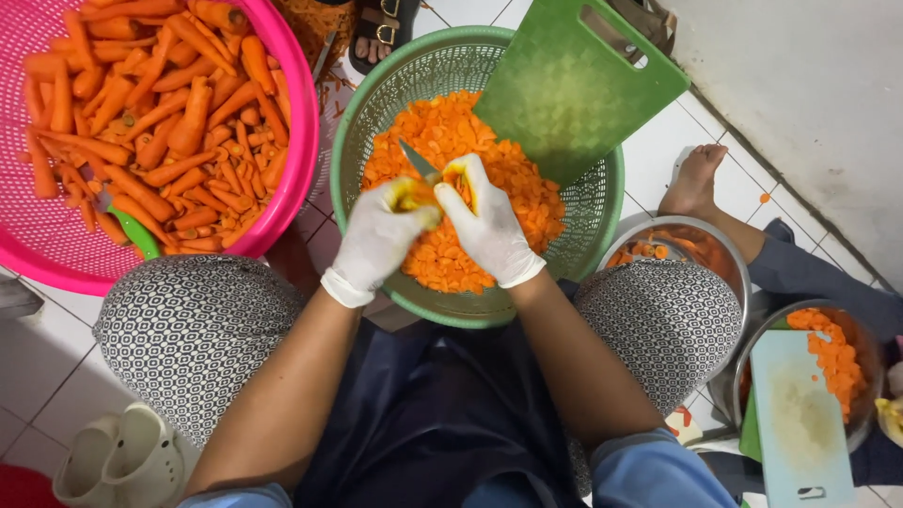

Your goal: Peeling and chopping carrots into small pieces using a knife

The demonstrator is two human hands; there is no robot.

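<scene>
Presently, from the head view, both hands work over a green perforated basket (376,122) set on the tiled floor (701,141).

Left hand (376,240), in a white glove, has its grip clenched round a carrot piece (411,194); only a short orange-yellow stub shows past the fingers. Right hand (489,230), also gloved, has its grip wrapped round the handle of a knife (418,160), whose blade points up and away from that grip, just beside the stub. The handle itself is hidden in the glove.

Directly beneath both grips lies a heap of carrot slices (470,141), thin, flat, moist-looking. Beyond the right grip a green cutting board (574,89) leans tilted on the basket rim, its surface finely textured.

Judgement on handling: the carrot stub is stiff, light and likely slippery where peeled; with so little length left, it is best pinched at the end farthest from the blade.

Left of the left grip stands a pink plastic basin (301,122) piled with whole peeled carrots (160,113), long and tapered. Right of the right grip sit two metal bowls (734,268); a white board (800,414) rests over one.
</scene>
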